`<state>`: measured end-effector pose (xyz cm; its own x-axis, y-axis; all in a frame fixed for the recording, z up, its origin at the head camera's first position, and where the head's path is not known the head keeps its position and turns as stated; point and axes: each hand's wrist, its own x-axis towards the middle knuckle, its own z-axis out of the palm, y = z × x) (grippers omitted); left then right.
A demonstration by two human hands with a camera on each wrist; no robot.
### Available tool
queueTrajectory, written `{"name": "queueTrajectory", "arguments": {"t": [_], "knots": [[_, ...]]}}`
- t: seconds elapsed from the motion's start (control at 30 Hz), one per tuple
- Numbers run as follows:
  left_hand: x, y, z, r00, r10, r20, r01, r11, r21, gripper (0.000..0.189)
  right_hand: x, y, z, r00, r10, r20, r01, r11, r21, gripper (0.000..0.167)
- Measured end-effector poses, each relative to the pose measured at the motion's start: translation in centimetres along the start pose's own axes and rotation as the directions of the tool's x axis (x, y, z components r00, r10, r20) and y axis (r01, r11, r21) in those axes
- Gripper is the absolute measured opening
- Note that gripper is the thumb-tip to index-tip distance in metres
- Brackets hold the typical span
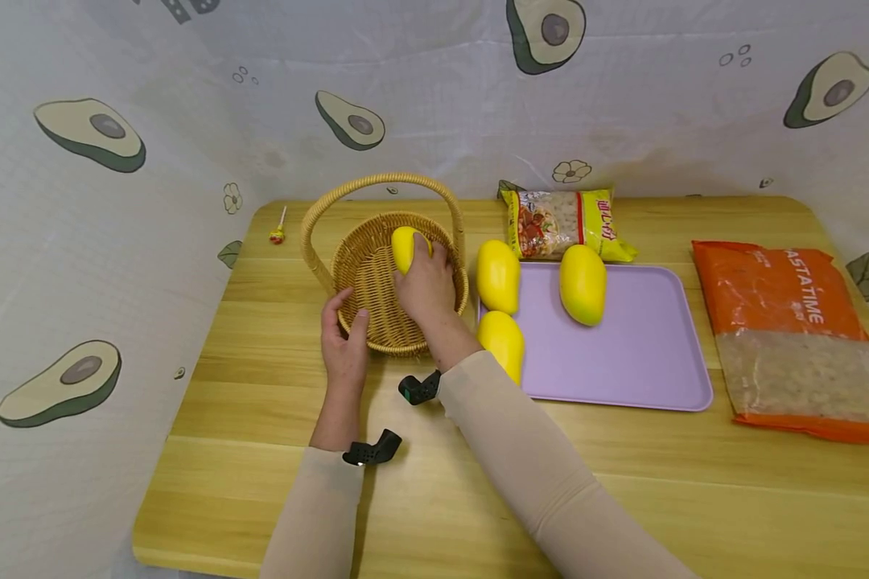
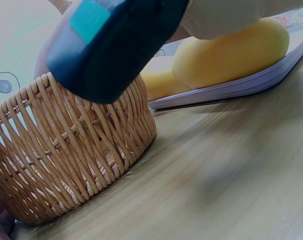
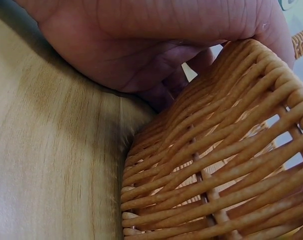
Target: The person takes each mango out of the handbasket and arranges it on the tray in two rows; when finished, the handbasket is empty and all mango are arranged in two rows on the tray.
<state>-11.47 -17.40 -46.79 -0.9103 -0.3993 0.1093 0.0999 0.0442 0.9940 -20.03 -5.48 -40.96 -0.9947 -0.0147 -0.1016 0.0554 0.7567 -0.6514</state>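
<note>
A yellow mango (image 1: 403,248) is inside the round wicker basket (image 1: 376,348), partly covered by the right hand (image 1: 426,285). That hand reaches over the basket's right side and grips the mango. At the front left of the basket, the left hand (image 1: 343,354) holds the rim, its thumb toward the inside. The right wrist view shows the left hand (image 3: 141,45) close up against the woven wall (image 3: 216,165), several fingertips hidden. In the left wrist view, a dark wrist camera (image 2: 111,50) covers part of the basket (image 2: 66,150).
Right of the basket lies a lilac tray (image 1: 623,354) with three mangoes on or at its edge, one being this mango (image 1: 582,285). Behind it is a yellow food packet (image 1: 561,225). A large orange bag (image 1: 789,297) lies far right, a lollipop (image 1: 278,233) back left.
</note>
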Motion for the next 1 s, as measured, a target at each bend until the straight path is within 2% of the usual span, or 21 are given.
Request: {"name": "queueTrajectory", "arguments": {"t": [0.23,0.53,0.83,1.0], "knots": [[-0.1,0.1,0.1,1.000,0.003,-0.001,-0.003,1.000,0.020,0.042,-0.1,0.1,-0.1,1.000,0.006,0.000,-0.006,1.000,0.013,0.072],[-0.1,-0.1,0.1,1.000,-0.004,0.008,0.004,1.000,-0.012,0.042,-0.4,0.2,-0.2,1.000,0.008,-0.010,-0.008,0.999,0.053,0.072],[0.0,0.0,0.1,1.000,0.003,-0.006,-0.003,1.000,-0.024,0.044,-0.5,0.1,-0.3,0.998,-0.026,-0.060,0.035,0.987,0.157,0.074],[0.1,0.0,0.0,1.000,-0.005,-0.015,0.005,1.000,0.005,0.042,-1.2,-0.5,-0.5,0.994,-0.046,-0.094,0.066,0.974,0.219,0.075]]}}
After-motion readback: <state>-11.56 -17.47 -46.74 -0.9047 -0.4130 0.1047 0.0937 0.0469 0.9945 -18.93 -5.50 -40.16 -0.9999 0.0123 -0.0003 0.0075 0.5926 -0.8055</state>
